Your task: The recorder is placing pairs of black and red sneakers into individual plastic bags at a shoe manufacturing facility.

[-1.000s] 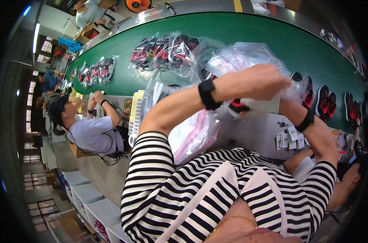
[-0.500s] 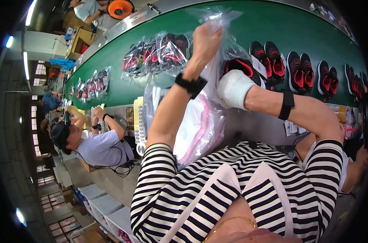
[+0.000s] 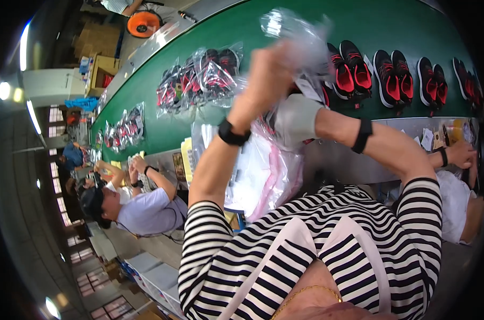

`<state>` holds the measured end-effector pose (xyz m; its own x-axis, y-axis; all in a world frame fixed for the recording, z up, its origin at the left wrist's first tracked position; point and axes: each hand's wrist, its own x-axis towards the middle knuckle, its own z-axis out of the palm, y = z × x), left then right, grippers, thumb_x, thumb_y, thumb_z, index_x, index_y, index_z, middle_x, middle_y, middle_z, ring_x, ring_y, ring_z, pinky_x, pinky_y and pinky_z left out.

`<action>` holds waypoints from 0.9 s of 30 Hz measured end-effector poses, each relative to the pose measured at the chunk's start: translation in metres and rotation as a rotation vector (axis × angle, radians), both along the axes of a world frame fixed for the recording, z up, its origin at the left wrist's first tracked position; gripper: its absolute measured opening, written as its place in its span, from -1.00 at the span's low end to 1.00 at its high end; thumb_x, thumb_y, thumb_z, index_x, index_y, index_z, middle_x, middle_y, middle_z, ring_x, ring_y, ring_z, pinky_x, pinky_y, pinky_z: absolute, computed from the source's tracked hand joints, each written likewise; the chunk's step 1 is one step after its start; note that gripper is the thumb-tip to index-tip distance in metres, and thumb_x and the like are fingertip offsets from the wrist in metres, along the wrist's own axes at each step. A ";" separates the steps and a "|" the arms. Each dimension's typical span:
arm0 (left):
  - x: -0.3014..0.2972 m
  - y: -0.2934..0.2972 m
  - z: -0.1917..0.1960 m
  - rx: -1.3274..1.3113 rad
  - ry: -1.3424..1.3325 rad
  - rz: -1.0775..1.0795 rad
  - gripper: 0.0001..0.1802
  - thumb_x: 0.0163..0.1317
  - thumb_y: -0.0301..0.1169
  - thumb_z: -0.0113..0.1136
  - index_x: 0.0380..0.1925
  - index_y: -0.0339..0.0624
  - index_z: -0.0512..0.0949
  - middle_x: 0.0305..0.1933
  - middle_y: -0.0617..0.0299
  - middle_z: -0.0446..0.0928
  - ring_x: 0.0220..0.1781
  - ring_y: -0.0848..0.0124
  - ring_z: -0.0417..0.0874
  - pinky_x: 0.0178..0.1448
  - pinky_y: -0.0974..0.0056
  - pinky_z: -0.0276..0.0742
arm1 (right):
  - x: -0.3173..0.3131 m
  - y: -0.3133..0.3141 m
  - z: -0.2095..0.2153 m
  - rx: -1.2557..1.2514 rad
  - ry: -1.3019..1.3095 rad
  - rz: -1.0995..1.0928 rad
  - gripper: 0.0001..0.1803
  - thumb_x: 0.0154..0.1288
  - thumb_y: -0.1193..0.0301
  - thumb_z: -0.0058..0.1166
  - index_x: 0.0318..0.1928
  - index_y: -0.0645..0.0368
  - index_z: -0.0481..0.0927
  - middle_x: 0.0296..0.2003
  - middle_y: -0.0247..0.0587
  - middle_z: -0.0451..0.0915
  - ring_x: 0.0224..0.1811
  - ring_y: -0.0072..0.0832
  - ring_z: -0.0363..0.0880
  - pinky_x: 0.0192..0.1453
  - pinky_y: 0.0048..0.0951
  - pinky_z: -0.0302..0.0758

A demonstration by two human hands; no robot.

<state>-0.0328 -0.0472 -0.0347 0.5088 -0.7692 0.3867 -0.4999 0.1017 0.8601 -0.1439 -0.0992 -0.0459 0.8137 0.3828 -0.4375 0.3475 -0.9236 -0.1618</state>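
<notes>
Left hand (image 3: 269,68) nearer gloved right hand (image 3: 295,121), by blurred clear bag (image 3: 301,41); cannot tell fingers' grip; bagging seems unfinished.

Clear plastic bag (image 3: 298,40) — crumpled, glossy, its upper end blurred — spread over the green tabletop (image 3: 375,18); against its lower part, a black-and-red sneaker (image 3: 325,95), mostly hidden, a white tag (image 3: 308,87) beside it — whether inside the bag, unclear
</notes>
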 end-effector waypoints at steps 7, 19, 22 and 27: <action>-0.046 0.023 0.014 0.196 -0.237 -0.154 -0.72 -0.11 -0.59 0.15 -0.29 -0.28 0.47 -0.42 -0.13 0.52 -0.35 -0.13 0.51 -0.30 0.14 0.50 | 0.014 -0.038 -0.094 0.445 -0.361 -0.298 -0.60 0.02 0.10 0.05 -0.25 0.12 0.63 -0.30 -0.09 0.63 -0.23 -0.25 0.61 -0.16 -0.28 0.49; 0.039 0.097 -0.002 -0.134 0.724 0.428 -0.78 0.21 -0.39 0.19 -0.16 -0.24 0.53 -0.25 0.25 0.57 -0.26 0.51 0.57 -0.20 0.41 0.49 | 0.076 0.031 -0.090 0.729 -0.141 -0.606 -0.55 0.17 0.05 -0.07 -0.22 0.18 0.60 -0.25 -0.02 0.62 -0.19 -0.14 0.59 -0.09 -0.23 0.48; 0.019 0.094 0.001 -0.212 1.020 0.465 -0.76 0.26 -0.30 0.13 -0.15 -0.19 0.50 -0.25 0.28 0.54 -0.30 0.50 0.58 -0.23 0.38 0.52 | 0.046 -0.018 -0.082 1.487 0.272 -0.939 -0.41 0.23 -0.07 0.00 0.01 0.19 0.44 -0.25 -0.31 0.51 -0.25 -0.58 0.48 -0.21 -0.54 0.45; -0.019 0.062 -0.020 -0.189 0.920 0.461 -0.70 0.24 -0.26 0.16 -0.10 -0.14 0.48 -0.24 0.32 0.54 -0.21 0.51 0.54 -0.07 0.41 0.45 | 0.002 -0.015 -0.044 1.639 0.088 -0.862 -0.59 0.22 0.09 0.11 -0.23 0.22 0.50 -0.40 -0.39 0.50 -0.41 -0.66 0.43 -0.37 -0.56 0.41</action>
<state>-0.0521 0.0143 -0.0550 0.8962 -0.3935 -0.2049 0.3153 0.2398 0.9182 -0.1421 -0.1137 -0.0901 0.9879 -0.0417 -0.1497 -0.1338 0.2612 -0.9560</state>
